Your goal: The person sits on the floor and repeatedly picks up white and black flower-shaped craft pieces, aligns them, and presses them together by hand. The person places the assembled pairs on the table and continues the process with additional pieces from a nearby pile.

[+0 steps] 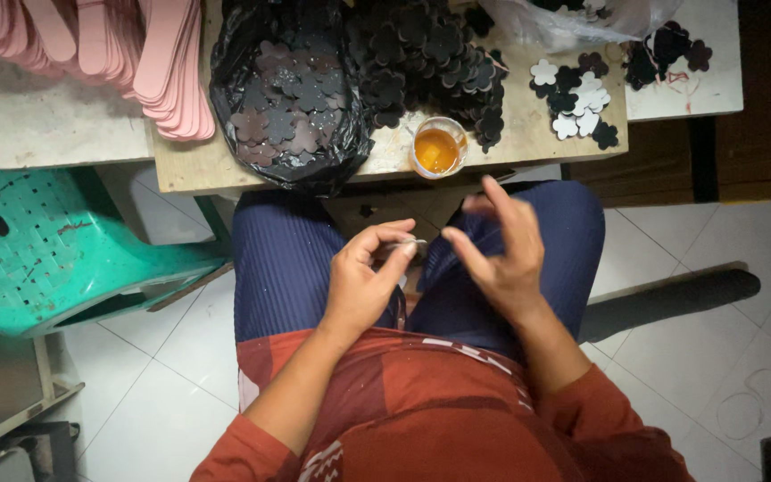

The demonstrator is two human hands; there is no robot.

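Observation:
My left hand is over my lap, its thumb and fingers pinched on a small thin flat piece seen edge-on. My right hand hovers beside it with fingers spread and holds nothing that I can see. A small cup of orange glue stands at the near edge of the wooden board, just beyond both hands. A heap of dark flower-shaped cut-outs lies behind the cup.
A black plastic bag holds more flower cut-outs. White and dark flower pieces lie at the board's right end. Pink flat strips are stacked far left. A green plastic stool lies left of my knees on the white tiled floor.

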